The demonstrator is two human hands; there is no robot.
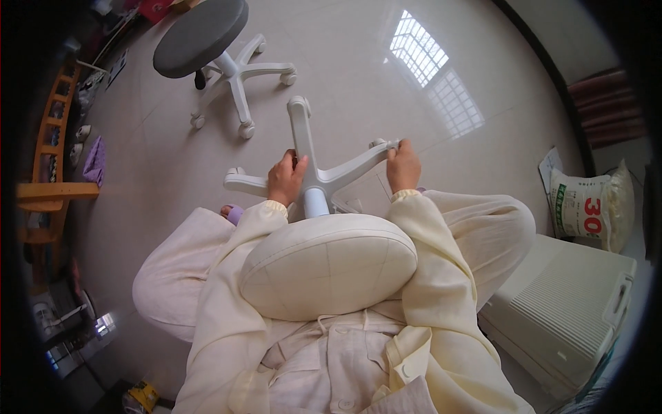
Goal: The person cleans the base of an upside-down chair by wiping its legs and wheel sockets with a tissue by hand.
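A swivel stool with a round cream seat (331, 265) lies tilted against my lap, its white five-arm wheeled base (331, 181) pointing away from me. A short pale column (316, 202) joins seat and base. My left hand (286, 178) is closed around the base beside the column, between two of its legs. At the tip of the right-hand leg, my right hand (403, 165) is closed on its end; the caster there is mostly hidden by my fingers. Casters show on the far leg (299, 124) and the left leg (246, 181).
A second stool with a grey seat (200, 38) stands upright at the far left. Beside my right knee lies a cream ribbed case (562, 303), with a filled white sack (586, 207) behind it. An orange wooden frame (58, 193) stands at the left.
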